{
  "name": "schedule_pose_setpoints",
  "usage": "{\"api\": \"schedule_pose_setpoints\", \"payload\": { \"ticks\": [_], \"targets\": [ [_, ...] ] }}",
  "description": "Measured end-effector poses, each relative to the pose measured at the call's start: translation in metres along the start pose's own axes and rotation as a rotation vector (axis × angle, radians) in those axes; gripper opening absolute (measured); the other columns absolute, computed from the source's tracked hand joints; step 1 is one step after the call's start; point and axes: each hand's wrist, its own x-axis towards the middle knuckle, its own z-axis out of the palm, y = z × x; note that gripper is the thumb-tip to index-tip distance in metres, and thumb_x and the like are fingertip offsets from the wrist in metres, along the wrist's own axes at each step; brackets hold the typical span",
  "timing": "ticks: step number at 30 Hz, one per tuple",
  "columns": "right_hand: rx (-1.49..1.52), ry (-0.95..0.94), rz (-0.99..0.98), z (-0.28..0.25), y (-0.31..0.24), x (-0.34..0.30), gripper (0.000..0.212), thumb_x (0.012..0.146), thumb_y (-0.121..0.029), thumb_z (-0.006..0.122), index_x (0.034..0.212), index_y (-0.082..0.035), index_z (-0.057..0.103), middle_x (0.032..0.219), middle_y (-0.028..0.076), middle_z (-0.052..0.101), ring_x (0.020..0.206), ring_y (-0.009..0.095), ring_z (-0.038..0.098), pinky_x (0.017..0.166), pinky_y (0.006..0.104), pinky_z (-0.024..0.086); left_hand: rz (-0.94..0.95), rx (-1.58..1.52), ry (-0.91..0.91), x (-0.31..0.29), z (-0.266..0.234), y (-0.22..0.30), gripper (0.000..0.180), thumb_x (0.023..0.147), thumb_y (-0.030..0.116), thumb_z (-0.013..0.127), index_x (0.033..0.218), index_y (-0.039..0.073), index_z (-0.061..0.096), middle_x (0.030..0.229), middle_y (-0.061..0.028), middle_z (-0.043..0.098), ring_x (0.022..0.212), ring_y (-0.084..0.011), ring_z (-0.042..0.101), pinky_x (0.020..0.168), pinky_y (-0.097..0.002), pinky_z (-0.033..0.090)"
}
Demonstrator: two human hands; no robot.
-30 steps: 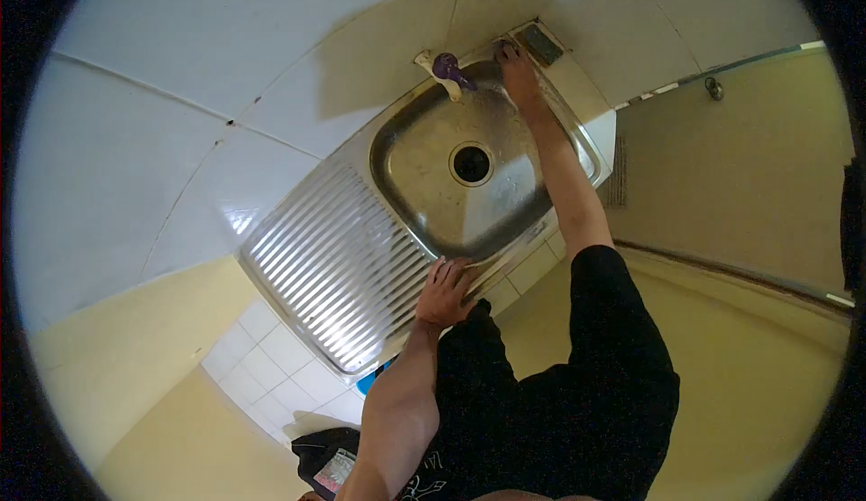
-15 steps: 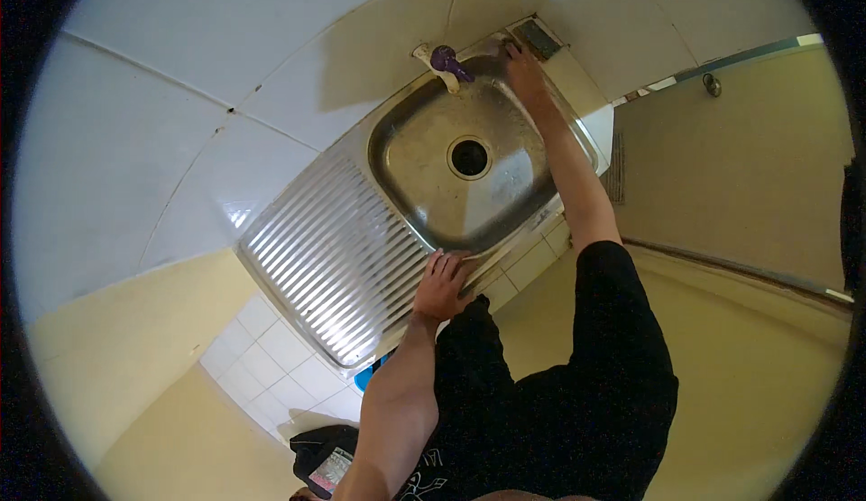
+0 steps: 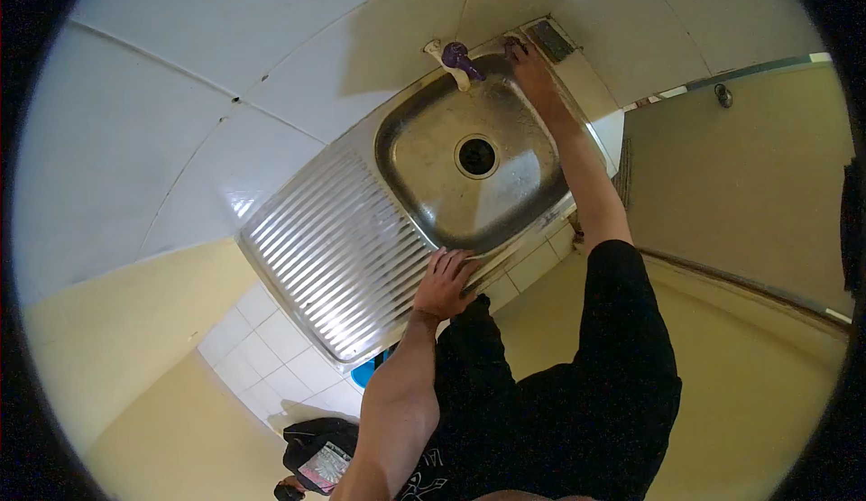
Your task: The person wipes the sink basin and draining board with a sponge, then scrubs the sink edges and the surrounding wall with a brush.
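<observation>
Against the white tiled wall [image 3: 180,95] sits a stainless-steel sink [image 3: 532,217], its round basin on the right and a ribbed draining board [image 3: 334,248] running off to the left. Down in the basin the dark drain hole [image 3: 476,156] lies near the middle, and the metal around it looks wet and streaked. At the back rim stands a small tap with a purple handle [image 3: 456,55].

The person leans over the front edge in a black shirt. Their left hand [image 3: 444,283] lies flat on the front rim of the sink, fingers spread and relaxed, right where the draining board meets the basin; it grips nothing. Their right hand [image 3: 532,73] is stretched out to the far right corner of the basin, just beside the tap, pressed against the rim there. Whether its fingers hold anything I cannot tell; they are turned away and in shadow.

Just beyond that hand a small rectangular grate [image 3: 550,39] is set in the ledge. Below the sink, pale square tiles [image 3: 262,357] cover the front.
</observation>
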Motion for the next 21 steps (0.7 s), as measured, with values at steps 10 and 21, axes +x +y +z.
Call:
{"api": "schedule_pose_setpoints", "payload": {
  "ticks": [10,21],
  "targets": [
    [0.186,0.078,-0.083,-0.027,-0.026,-0.029,0.055,0.078,-0.004,0.061,0.132,-0.003,0.055,0.128,0.012,0.055,0.126,0.033,0.047,0.110,0.0415,0.042,-0.073,0.049,-0.036,-0.016,-0.013,-0.006,0.068,0.071,0.033,0.081,0.132,0.016,0.054,0.137,-0.0044,0.049,0.132,-0.0241,0.043,0.119,-0.0472,0.026],
    [0.316,0.170,-0.039,-0.032,-0.014,-0.022,0.044,0.077,-0.003,0.059,0.122,-0.004,0.064,0.126,0.013,0.058,0.119,0.030,0.054,0.107,0.0371,0.044,-0.066,0.031,-0.024,-0.012,-0.012,-0.005,0.065,0.072,0.034,0.080,0.130,0.016,0.055,0.135,-0.0053,0.051,0.131,-0.0248,0.045,0.119,-0.0484,0.026]
  ]
}}
